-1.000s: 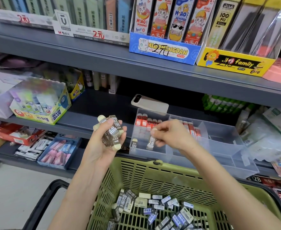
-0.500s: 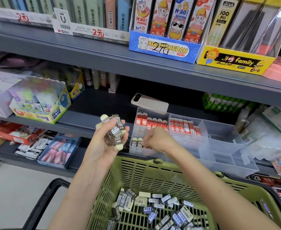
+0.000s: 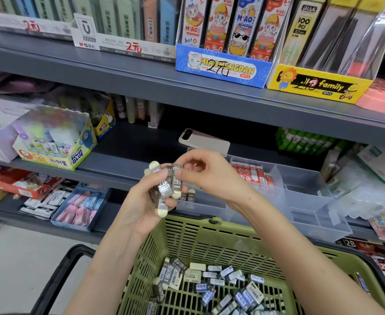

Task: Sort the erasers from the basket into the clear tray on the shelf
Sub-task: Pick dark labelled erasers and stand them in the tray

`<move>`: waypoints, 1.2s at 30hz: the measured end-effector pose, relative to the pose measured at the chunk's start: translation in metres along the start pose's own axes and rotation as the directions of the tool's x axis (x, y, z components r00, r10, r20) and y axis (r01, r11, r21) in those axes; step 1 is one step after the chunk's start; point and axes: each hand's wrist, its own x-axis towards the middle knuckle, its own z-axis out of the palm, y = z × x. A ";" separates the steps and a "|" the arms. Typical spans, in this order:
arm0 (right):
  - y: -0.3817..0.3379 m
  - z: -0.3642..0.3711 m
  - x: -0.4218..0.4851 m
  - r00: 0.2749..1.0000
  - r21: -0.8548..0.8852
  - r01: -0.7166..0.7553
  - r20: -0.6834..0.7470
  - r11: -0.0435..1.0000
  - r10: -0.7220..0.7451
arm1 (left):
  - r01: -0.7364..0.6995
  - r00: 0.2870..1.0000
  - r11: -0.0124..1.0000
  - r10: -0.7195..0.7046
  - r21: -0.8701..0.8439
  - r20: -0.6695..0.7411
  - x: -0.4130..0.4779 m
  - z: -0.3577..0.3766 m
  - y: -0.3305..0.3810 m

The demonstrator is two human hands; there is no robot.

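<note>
Left hand [image 3: 145,202] grips bunch of grey-sleeved cream erasers [image 3: 164,187], right hand [image 3: 206,176] pinches one of them, over green slotted plastic basket [image 3: 209,244], just before clear plastic tray [image 3: 311,201] on grey shelf [image 3: 123,162].

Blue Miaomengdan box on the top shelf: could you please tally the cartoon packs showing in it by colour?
White pack: 1
Red packs: 2
Blue pack: 1
Total showing in the blue box: 4
</note>
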 end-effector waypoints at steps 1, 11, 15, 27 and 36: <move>-0.001 -0.002 -0.001 1.000 0.066 -0.011 0.001 0.998 0.010 | 0.004 1.000 1.000 -0.004 -0.013 -0.012 0.000 0.001 0.000; 0.000 -0.027 -0.012 0.985 -0.287 0.157 0.115 0.945 -0.129 | 0.017 0.991 0.996 -0.029 -0.089 -0.132 0.000 0.000 -0.002; 0.008 -0.026 -0.014 0.981 -0.415 0.148 0.180 0.898 -0.078 | 0.007 0.990 0.995 -0.022 -0.102 -0.141 0.000 0.000 -0.001; 0.042 -0.012 -0.004 0.968 -0.226 -0.249 -0.039 0.942 0.247 | -0.028 0.985 0.987 0.000 -0.156 -0.173 -0.002 -0.005 0.004; 0.046 0.005 0.011 0.957 -0.489 -0.266 -0.031 0.831 0.288 | -0.008 0.985 0.991 -0.016 -0.135 -0.175 -0.002 -0.002 0.003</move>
